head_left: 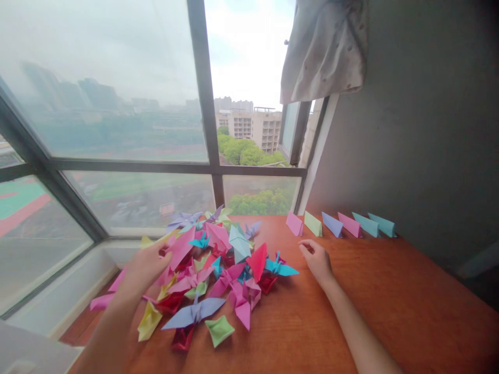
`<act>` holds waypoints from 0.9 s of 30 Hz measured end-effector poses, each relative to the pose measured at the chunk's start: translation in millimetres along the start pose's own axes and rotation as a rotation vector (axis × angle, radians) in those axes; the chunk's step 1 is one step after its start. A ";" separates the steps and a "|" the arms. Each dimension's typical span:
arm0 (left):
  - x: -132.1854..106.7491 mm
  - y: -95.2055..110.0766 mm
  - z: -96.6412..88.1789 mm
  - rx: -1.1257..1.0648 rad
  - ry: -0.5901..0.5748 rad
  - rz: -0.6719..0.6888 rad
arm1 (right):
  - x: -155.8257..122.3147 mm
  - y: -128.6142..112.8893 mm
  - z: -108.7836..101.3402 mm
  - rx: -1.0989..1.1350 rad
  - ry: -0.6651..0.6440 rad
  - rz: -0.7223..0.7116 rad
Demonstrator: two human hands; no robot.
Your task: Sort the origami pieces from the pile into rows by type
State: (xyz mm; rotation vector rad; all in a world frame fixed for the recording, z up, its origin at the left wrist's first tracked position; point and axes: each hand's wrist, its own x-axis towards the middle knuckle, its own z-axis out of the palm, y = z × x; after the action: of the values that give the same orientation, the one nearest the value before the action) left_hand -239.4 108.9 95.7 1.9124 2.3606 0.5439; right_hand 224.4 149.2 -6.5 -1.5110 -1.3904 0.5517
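My left hand [146, 267] reaches over the left side of a heap of folded paper pieces. Its thumb and fingers are closed at the edge of a pink folded paper [182, 248]. My right hand [317, 262] is just above the table, right of the heap, fingers curled together with nothing visible in them. Beyond it stands a pink tent-shaped folded paper [294, 224], apart from the fingertips. In the heap are a blue paper crane [279, 267], a lavender paper crane [196, 311], a red folded piece [258, 262] and a green puffed paper piece [219, 331].
A row of tent-shaped folded papers runs along the table's back right, among them a green one [313, 224] and a teal one [382, 225]. The brown table [390, 301] meets a window frame [210, 169] at the back. A curtain [325, 52] hangs above.
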 end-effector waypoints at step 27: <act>-59.5 177.2 1.9 -0.067 0.591 0.402 | -40.6 -74.4 4.0 0.191 -0.050 -0.373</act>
State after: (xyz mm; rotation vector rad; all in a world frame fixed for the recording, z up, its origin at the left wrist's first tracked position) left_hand -59.0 82.7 137.3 2.4730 2.1729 1.3650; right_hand 174.8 103.5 44.8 -1.0587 -1.5648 0.4740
